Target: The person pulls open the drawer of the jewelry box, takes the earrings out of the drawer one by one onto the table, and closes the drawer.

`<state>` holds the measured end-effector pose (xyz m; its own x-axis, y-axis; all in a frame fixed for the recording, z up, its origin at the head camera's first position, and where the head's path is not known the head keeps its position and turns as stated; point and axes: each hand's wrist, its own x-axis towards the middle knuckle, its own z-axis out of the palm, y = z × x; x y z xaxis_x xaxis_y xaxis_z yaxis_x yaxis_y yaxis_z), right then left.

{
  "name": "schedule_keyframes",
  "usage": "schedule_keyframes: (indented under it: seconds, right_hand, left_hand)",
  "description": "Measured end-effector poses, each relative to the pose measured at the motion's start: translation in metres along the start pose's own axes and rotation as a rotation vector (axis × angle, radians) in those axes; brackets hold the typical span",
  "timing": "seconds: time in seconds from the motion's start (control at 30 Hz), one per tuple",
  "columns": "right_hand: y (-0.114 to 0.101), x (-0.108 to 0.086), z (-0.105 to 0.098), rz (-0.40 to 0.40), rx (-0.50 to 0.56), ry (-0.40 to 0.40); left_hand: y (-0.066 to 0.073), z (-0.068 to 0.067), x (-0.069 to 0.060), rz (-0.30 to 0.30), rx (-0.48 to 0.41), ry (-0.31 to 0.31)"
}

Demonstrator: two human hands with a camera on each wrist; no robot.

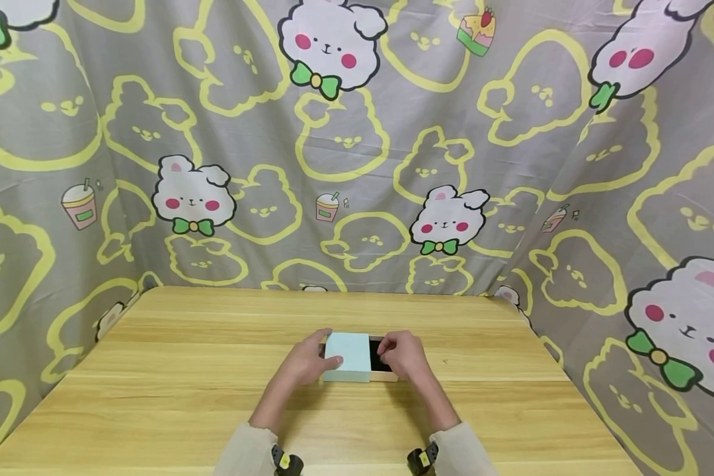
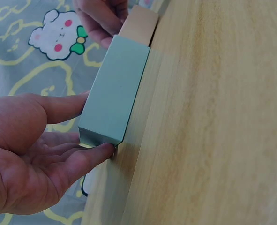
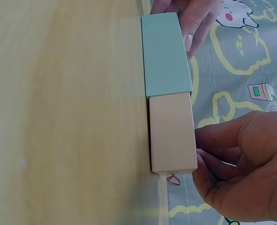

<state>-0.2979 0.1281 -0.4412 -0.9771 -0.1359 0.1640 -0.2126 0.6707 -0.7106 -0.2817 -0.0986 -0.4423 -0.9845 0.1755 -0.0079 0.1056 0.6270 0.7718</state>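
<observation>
A slide-out box lies on the table, made of a pale blue-green sleeve (image 1: 348, 354) and a peach drawer (image 3: 173, 133) that sticks out to the right. The drawer's inside (image 1: 376, 360) is black, and a small ribbon loop (image 3: 174, 180) hangs at its outer end. My left hand (image 1: 305, 360) grips the sleeve at its left end, thumb over the top and a finger against the end face. At the drawer's open part is my right hand (image 1: 403, 356), fingers bent and dipping inside. Its fingertips are hidden behind the drawer wall, so whether they pinch anything cannot be seen.
The wooden table (image 1: 214, 396) spreads around the box on every side. A grey curtain (image 1: 357, 198) printed with bears and cups encloses the table's back and both sides.
</observation>
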Motion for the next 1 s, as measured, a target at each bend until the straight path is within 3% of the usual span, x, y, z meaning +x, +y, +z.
schedule_keyframes:
  seconds: [0.27,1.0]
  right_hand:
    - [-0.003,0.0,-0.005,0.008,0.026,-0.016]
    - [-0.002,0.002,-0.029,0.061,0.052,0.051]
  left_hand:
    - [-0.001,0.0,-0.001,0.006,-0.007,0.002]
    - [-0.002,0.0,0.001,0.007,0.002,0.002]
